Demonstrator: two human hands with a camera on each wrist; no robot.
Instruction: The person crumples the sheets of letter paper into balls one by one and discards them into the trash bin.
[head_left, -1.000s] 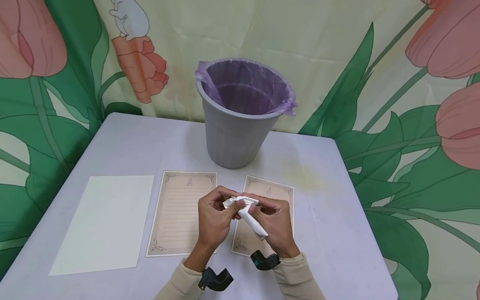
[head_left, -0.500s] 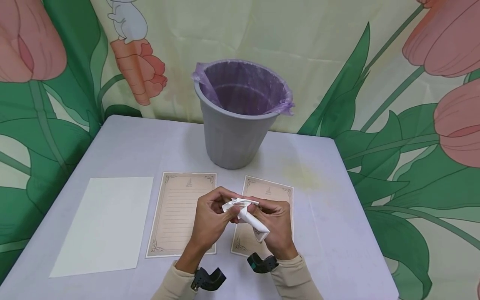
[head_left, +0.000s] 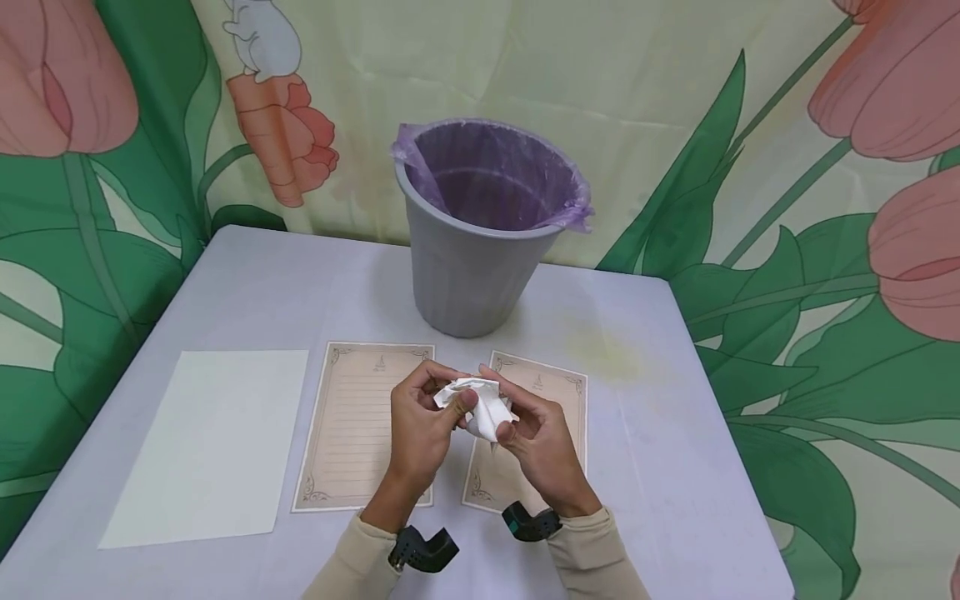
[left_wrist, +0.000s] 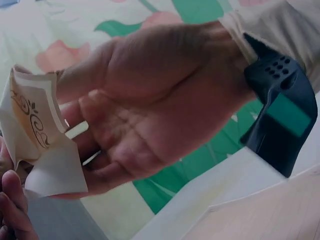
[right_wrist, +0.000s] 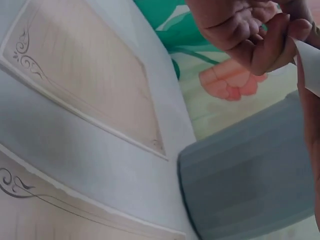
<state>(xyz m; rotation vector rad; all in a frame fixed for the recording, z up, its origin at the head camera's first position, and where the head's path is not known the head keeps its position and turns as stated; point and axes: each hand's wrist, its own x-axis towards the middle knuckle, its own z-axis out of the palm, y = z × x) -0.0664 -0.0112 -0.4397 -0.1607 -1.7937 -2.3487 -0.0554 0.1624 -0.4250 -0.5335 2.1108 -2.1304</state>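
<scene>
Both hands hold a crumpled sheet of letter paper (head_left: 489, 410) between them, over the table's front middle. Its white back mostly faces out; in the left wrist view, a beige printed face with dark scrollwork shows on the folded paper (left_wrist: 37, 112). My left hand (head_left: 418, 435) pinches the sheet's left side, thumb on top. From the right, my right hand (head_left: 553, 450) grips it with thumb and fingers. Beneath the hands lie two flat beige letter sheets, a lined left one (head_left: 352, 442) and a partly covered right one (head_left: 540, 367).
A grey bin (head_left: 472, 283) with a purple liner bag (head_left: 495, 179) stands at the table's back. A blank white sheet (head_left: 210, 450) lies at the left of the white-covered table (head_left: 645, 467). Behind hangs a tulip-printed cloth (head_left: 637, 75).
The rolled end that stuck out toward the right wrist is folded in, making the paper a more compact bundle. Both hands have shifted slightly up, and the right thumb has moved lower on the paper.
</scene>
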